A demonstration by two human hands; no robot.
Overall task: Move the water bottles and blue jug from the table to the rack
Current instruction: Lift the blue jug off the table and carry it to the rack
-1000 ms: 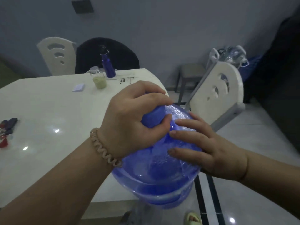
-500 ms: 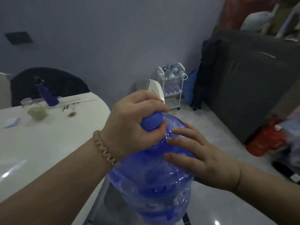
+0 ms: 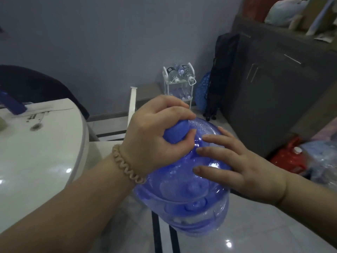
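Clearly left hand [image 3: 155, 136] clenches the blue jug [image 3: 186, 189] neck, right hand [image 3: 237, 167] flat on its shoulder

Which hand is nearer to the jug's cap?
Left. The left hand is wrapped around the cap of the jug; the right hand lies flat on the jug's shoulder, below and beside the cap.

A dark cabinet [image 3: 273, 92] is seen along the right wall, with a white bag [image 3: 284, 10] on its top; a black bag [image 3: 223, 70] is leaned against its near corner, and a red container [image 3: 290, 157] is set on the floor [image 3: 255, 225]
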